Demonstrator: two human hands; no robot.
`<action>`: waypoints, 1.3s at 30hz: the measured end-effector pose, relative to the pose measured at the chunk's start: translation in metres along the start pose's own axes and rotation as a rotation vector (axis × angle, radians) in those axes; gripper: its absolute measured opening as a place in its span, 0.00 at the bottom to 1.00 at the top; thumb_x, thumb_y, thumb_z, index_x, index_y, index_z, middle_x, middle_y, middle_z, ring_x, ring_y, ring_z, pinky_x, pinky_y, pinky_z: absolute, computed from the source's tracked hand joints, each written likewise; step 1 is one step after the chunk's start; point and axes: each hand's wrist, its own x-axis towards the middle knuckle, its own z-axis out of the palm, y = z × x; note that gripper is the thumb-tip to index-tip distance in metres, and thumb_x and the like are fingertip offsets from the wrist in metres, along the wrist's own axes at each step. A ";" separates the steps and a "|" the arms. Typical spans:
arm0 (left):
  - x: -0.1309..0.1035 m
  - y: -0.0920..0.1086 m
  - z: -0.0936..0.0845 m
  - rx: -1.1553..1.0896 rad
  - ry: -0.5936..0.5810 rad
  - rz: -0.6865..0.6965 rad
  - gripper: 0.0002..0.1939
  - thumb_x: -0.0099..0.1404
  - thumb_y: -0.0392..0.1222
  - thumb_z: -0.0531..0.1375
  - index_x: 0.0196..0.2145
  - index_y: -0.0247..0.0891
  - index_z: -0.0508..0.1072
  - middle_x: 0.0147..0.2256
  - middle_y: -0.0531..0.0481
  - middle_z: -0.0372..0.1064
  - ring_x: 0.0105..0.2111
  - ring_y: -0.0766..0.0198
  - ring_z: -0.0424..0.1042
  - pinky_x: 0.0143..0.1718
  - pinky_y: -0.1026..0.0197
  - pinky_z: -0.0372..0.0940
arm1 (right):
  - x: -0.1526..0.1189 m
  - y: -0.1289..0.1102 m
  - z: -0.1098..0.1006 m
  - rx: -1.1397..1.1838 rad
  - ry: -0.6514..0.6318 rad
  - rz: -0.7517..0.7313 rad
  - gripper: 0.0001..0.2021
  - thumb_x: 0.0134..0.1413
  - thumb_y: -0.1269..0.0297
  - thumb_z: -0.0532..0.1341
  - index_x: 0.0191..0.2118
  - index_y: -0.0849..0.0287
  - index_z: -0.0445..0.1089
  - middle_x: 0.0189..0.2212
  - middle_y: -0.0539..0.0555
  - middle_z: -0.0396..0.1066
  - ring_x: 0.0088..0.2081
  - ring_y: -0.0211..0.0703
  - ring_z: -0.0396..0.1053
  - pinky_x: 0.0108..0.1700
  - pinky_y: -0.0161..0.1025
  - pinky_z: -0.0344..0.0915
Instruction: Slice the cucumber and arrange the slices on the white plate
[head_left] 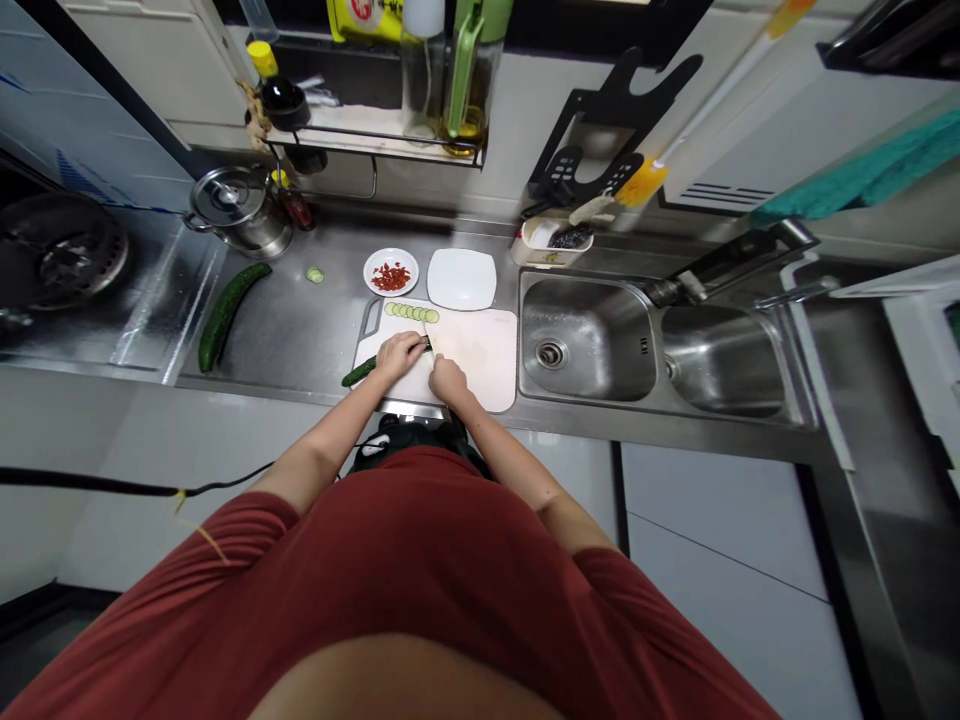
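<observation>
Left hand is pinning the cucumber on the white board, right hand gripping a knife, slices lined up above.

We are seeing the bench under moderate, cool light, with glare streaking its metal near the left end and highlights glinting in the sink. Shadow is darkening the shelf and the lower left corner. The wide lens is bending straight edges outward, and small details are looking soft.
</observation>
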 end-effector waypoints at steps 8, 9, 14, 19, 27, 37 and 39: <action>0.000 0.001 0.000 0.002 -0.004 -0.022 0.12 0.69 0.47 0.53 0.42 0.44 0.75 0.45 0.49 0.73 0.47 0.59 0.70 0.49 0.59 0.63 | -0.012 0.006 0.004 -0.007 -0.034 0.027 0.15 0.60 0.74 0.51 0.51 0.63 0.62 0.45 0.65 0.71 0.47 0.50 0.71 0.44 0.41 0.66; 0.000 0.001 0.000 0.001 -0.005 -0.024 0.12 0.69 0.47 0.53 0.41 0.44 0.75 0.45 0.49 0.73 0.47 0.59 0.70 0.49 0.59 0.63 | -0.013 0.006 0.005 -0.008 -0.037 0.030 0.14 0.60 0.74 0.51 0.51 0.63 0.62 0.45 0.65 0.71 0.47 0.50 0.71 0.44 0.41 0.66; 0.000 0.001 0.000 -0.005 -0.002 -0.010 0.12 0.69 0.47 0.52 0.41 0.44 0.75 0.44 0.49 0.74 0.46 0.59 0.70 0.48 0.59 0.64 | -0.013 0.005 0.006 -0.006 -0.031 0.028 0.14 0.59 0.74 0.51 0.50 0.63 0.63 0.45 0.65 0.71 0.47 0.51 0.71 0.44 0.40 0.66; 0.000 -0.001 0.001 -0.002 0.006 -0.003 0.12 0.69 0.46 0.53 0.42 0.44 0.75 0.44 0.49 0.74 0.47 0.59 0.70 0.49 0.59 0.64 | -0.008 0.001 0.003 -0.008 -0.025 0.013 0.14 0.59 0.75 0.51 0.50 0.63 0.63 0.44 0.64 0.72 0.46 0.51 0.72 0.43 0.40 0.66; 0.000 -0.002 0.002 0.009 0.013 -0.003 0.12 0.69 0.46 0.53 0.42 0.44 0.75 0.45 0.49 0.73 0.47 0.59 0.70 0.49 0.59 0.64 | 0.002 -0.004 0.001 -0.005 0.001 0.017 0.14 0.59 0.74 0.51 0.51 0.63 0.62 0.46 0.64 0.71 0.48 0.50 0.71 0.45 0.41 0.66; 0.000 0.001 -0.001 0.001 -0.009 -0.024 0.12 0.69 0.47 0.52 0.41 0.45 0.75 0.45 0.49 0.74 0.47 0.59 0.70 0.48 0.59 0.64 | -0.014 0.005 0.007 -0.029 -0.028 0.037 0.14 0.59 0.74 0.51 0.50 0.63 0.63 0.45 0.65 0.71 0.47 0.51 0.72 0.44 0.41 0.67; 0.000 0.002 -0.002 0.000 -0.017 -0.031 0.13 0.69 0.47 0.52 0.41 0.45 0.75 0.45 0.49 0.73 0.47 0.59 0.70 0.49 0.58 0.63 | -0.013 0.005 0.006 -0.023 -0.033 0.032 0.14 0.59 0.74 0.51 0.50 0.64 0.64 0.46 0.66 0.71 0.47 0.51 0.72 0.44 0.41 0.67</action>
